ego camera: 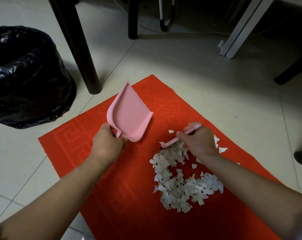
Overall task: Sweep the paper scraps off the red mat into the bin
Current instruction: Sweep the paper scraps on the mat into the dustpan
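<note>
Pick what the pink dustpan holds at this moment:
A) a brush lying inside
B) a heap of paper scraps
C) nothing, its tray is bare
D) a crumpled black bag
C: the pink dustpan, gripped by the left hand, shows a bare tray, while the paper scraps lie on the red mat.

We see a pale tiled floor (190, 66) bearing the red mat (112, 187), a black-bagged bin (25, 75) and dark furniture legs (81, 49).

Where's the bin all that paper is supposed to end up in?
In the head view, the bin, lined with a black bag, stands on the floor at the far left, beyond the red mat's left corner and left of a dark table leg.
</note>
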Demonstrator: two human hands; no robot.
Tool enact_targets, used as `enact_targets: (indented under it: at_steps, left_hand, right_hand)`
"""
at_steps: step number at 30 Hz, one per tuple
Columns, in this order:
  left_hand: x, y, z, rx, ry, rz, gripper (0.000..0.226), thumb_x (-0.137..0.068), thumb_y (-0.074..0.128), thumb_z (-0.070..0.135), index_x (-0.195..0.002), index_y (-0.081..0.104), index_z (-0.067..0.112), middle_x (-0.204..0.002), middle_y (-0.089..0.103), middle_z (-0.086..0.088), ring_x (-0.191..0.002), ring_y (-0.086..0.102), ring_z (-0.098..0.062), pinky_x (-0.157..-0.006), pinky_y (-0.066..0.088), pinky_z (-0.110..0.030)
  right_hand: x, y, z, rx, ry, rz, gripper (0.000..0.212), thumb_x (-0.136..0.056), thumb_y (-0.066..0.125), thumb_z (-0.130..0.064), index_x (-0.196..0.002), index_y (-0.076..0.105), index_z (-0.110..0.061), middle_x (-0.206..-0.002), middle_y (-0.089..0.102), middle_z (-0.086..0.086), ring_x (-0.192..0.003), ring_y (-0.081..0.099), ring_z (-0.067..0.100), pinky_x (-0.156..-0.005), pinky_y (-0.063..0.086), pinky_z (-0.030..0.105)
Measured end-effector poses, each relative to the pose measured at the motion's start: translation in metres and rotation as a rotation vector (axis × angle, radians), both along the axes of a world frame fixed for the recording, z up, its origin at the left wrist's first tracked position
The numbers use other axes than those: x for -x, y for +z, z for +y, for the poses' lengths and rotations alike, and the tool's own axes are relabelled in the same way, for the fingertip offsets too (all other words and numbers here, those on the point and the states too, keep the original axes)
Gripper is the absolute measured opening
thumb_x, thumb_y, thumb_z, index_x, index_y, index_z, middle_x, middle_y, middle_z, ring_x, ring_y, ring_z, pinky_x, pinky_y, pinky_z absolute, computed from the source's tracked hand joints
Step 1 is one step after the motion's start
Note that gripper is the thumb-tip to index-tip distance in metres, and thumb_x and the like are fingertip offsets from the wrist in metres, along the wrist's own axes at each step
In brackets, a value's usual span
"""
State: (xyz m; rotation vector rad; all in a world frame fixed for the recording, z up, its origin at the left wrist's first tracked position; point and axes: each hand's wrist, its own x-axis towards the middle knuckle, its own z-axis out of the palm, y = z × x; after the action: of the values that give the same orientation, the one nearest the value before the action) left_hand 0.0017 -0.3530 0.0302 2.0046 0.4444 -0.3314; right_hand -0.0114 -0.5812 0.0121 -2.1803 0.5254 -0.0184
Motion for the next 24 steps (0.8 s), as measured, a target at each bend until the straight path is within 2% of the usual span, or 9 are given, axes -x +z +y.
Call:
enact_targets:
  at_steps: [3,6,10,13,16,19,22,24]
  left_hand:
    - [0.0,0.001,-0.002,0.0,-0.014,-0.003,0.025,-0.087,0.061,0.003,-0.107,0.049,0.01,-0.079,0.066,-0.009,-0.06,0.06,-0.017,-0.051,0.043,-0.024]
    - [-0.001,0.001,-0.006,0.006,-0.014,-0.005,0.025,-0.086,0.061,0.001,-0.107,0.05,0.01,-0.078,0.065,-0.009,-0.057,0.059,-0.016,-0.05,0.041,-0.022]
    - [-0.002,0.0,-0.012,0.006,-0.025,-0.002,0.026,-0.085,0.061,0.0,-0.106,0.05,0.01,-0.079,0.065,-0.011,-0.056,0.059,-0.018,-0.05,0.041,-0.024]
    - [-0.004,-0.002,-0.015,0.006,-0.036,-0.009,0.026,-0.085,0.062,0.001,-0.107,0.05,0.01,-0.081,0.066,-0.012,-0.058,0.06,-0.019,-0.052,0.043,-0.026]
    - [-0.005,-0.002,-0.015,0.015,-0.035,-0.015,0.027,-0.085,0.062,0.001,-0.108,0.051,0.01,-0.08,0.066,-0.013,-0.059,0.061,-0.021,-0.054,0.045,-0.028]
    - [-0.006,-0.002,-0.015,0.016,-0.028,-0.014,0.026,-0.086,0.061,0.001,-0.107,0.05,0.011,-0.079,0.065,-0.011,-0.059,0.061,-0.02,-0.052,0.045,-0.026]
    - [-0.006,-0.002,-0.018,0.019,-0.023,-0.006,0.026,-0.087,0.061,0.0,-0.108,0.049,0.011,-0.083,0.065,-0.013,-0.061,0.062,-0.021,-0.052,0.046,-0.027]
    - [-0.004,-0.002,-0.021,0.012,-0.037,-0.008,0.026,-0.087,0.06,0.001,-0.108,0.049,0.01,-0.083,0.066,-0.014,-0.06,0.062,-0.021,-0.053,0.046,-0.027]
  right_hand:
    - [0.005,0.009,-0.008,-0.081,-0.06,-0.078,0.017,-0.08,0.072,-0.021,-0.083,0.062,-0.008,-0.068,0.069,0.009,-0.046,0.064,0.01,-0.045,0.053,0.028]
    - [0.0,0.008,-0.004,-0.13,-0.059,-0.126,0.018,-0.081,0.072,-0.019,-0.084,0.061,-0.006,-0.067,0.069,0.004,-0.05,0.066,0.01,-0.05,0.056,0.031]
    - [-0.015,-0.005,0.008,-0.099,-0.004,-0.097,0.015,-0.079,0.073,-0.018,-0.083,0.06,-0.011,-0.068,0.068,0.004,-0.058,0.067,0.016,-0.057,0.056,0.031]
    - [-0.014,-0.012,0.005,-0.051,0.038,-0.053,0.015,-0.08,0.071,-0.02,-0.079,0.057,-0.017,-0.071,0.068,0.006,-0.058,0.067,0.018,-0.052,0.054,0.03]
    - [-0.004,-0.013,-0.004,0.056,0.043,-0.021,0.017,-0.08,0.07,-0.021,-0.071,0.056,-0.019,-0.069,0.068,0.007,-0.06,0.068,0.027,-0.055,0.056,0.038]
    - [-0.003,-0.005,-0.008,0.038,0.004,-0.093,0.016,-0.079,0.07,-0.026,-0.072,0.058,-0.018,-0.067,0.067,0.006,-0.058,0.067,0.027,-0.056,0.057,0.042]
    - [-0.007,0.001,0.0,-0.02,0.04,-0.163,0.018,-0.081,0.07,-0.024,-0.071,0.055,-0.021,-0.071,0.068,0.005,-0.057,0.067,0.022,-0.053,0.056,0.034]
    - [-0.007,-0.003,0.005,0.0,0.101,-0.097,0.018,-0.081,0.07,-0.022,-0.073,0.054,-0.019,-0.072,0.067,0.005,-0.059,0.066,0.021,-0.049,0.052,0.026]
